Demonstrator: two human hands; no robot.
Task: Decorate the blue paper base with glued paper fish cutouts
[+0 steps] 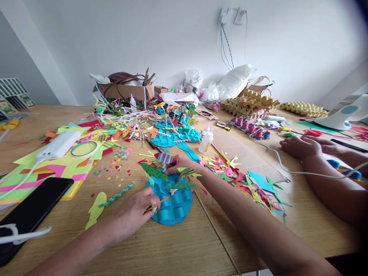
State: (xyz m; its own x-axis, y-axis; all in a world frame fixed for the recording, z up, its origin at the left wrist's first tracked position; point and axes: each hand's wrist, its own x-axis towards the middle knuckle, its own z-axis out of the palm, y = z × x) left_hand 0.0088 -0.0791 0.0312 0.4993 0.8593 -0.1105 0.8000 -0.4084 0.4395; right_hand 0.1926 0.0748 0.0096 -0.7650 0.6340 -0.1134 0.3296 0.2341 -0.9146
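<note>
A round blue paper base [172, 205] with a ridged surface of paper strips lies on the table before me. Green paper fish [153, 171] and a yellow striped paper fish [186, 172] stand over it on curly stems. My left hand [143, 205] is closed at the base's left edge, pinching a small orange paper fish [163, 201] that is mostly hidden by the fingers. Over the far edge, my right hand [181, 165] has its fingers closed by the tail of a red and blue striped paper fish [164, 158]. A yellow-green paper fish [97, 207] with a twisted turquoise stem lies to the left.
Behind stands a second blue base [163, 140] crowded with paper fish. Glue bottles [206, 142], paper scraps [255, 191] and a thin stick [215, 230] lie rightward. A phone [34, 214] and power bank [59, 145] are left. Another person's hands [304, 147] rest at right.
</note>
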